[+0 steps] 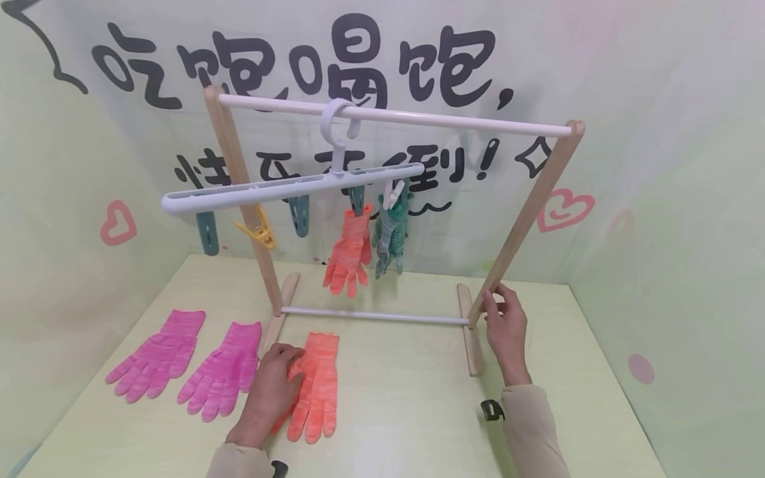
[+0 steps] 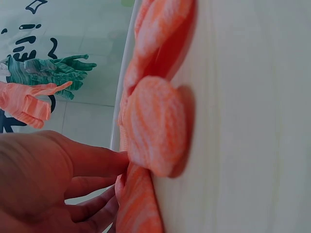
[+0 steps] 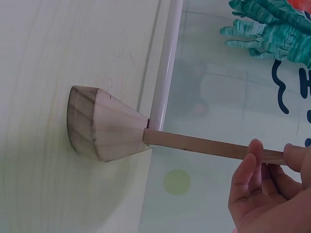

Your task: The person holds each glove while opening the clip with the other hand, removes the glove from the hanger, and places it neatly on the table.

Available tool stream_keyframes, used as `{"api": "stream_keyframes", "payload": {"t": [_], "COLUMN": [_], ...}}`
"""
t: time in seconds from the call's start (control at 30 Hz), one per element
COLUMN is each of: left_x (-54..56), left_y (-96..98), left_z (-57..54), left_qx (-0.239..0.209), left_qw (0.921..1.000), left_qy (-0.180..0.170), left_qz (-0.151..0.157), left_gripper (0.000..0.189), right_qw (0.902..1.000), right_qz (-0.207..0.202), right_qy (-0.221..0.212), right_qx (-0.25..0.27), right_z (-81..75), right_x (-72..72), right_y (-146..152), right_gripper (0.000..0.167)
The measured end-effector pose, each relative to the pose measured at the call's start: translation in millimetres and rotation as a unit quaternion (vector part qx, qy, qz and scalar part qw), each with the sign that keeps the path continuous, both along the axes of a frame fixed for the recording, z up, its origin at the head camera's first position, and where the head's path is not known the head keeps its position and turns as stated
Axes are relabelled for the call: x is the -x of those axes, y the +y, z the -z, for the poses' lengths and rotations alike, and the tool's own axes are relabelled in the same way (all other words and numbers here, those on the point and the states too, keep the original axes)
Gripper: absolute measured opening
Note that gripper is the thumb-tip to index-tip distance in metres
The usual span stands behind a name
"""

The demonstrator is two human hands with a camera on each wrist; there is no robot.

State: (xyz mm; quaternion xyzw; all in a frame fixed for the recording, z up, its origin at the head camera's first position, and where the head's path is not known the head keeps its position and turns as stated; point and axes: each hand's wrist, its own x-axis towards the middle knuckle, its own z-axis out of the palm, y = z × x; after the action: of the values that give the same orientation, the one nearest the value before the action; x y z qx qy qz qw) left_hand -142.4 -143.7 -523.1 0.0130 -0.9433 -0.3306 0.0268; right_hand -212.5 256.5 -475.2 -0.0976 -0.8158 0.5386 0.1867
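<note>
My left hand (image 1: 276, 388) is at the left side of an orange glove (image 1: 323, 388) lying on the table, its fingers pinching the fabric. In the left wrist view the fingertips meet the edge of the bunched glove (image 2: 158, 126). My right hand (image 1: 507, 325) grips the right wooden post (image 1: 526, 212) of a drying rack low down, thumb and fingers on either side. From the rack's top bar (image 1: 454, 121) hangs a white hanger (image 1: 257, 192). A teal clothespin (image 1: 356, 199) holds another orange glove (image 1: 348, 255); a white clothespin (image 1: 393, 194) holds green gloves (image 1: 391, 239).
Two pink gloves (image 1: 160, 358) lie flat at the left of the table. Other clothespins hang from the hanger, including a yellow clothespin (image 1: 263, 232). The rack's right foot (image 1: 469, 332) stands near my right hand. Lettered walls (image 1: 645, 166) enclose the table.
</note>
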Motion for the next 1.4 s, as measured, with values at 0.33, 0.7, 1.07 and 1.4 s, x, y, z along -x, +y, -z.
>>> {"api": "stream_keyframes", "payload": {"t": [0.33, 0.7, 1.07, 1.4], "left_x": [0.1, 1.8, 1.9, 1.2], "left_y": [-2.3, -3.3, -2.4, -4.9], "left_z": [2.3, 4.7, 6.4, 4.2], "left_qx": [0.000, -0.006, -0.009, -0.018], "left_qw": [1.0000, 0.9999, 1.0000, 0.9998], "left_qy": [0.009, 0.011, -0.002, -0.009], "left_qz": [-0.001, 0.000, 0.002, 0.005], "left_gripper": [0.041, 0.040, 0.041, 0.041], "right_qw": [1.0000, 0.9974, 0.9929, 0.9893], "right_qz": [0.001, 0.039, 0.013, -0.122], "right_qy": [0.005, -0.005, 0.095, 0.044], "right_qx": [-0.004, 0.061, 0.071, 0.067], "right_z": [1.7, 0.1, -0.3, -12.6], "right_x": [1.7, -9.3, -15.2, -7.2], "right_y": [-1, -13, -50, -104], "right_gripper": [0.039, 0.044, 0.019, 0.017]}}
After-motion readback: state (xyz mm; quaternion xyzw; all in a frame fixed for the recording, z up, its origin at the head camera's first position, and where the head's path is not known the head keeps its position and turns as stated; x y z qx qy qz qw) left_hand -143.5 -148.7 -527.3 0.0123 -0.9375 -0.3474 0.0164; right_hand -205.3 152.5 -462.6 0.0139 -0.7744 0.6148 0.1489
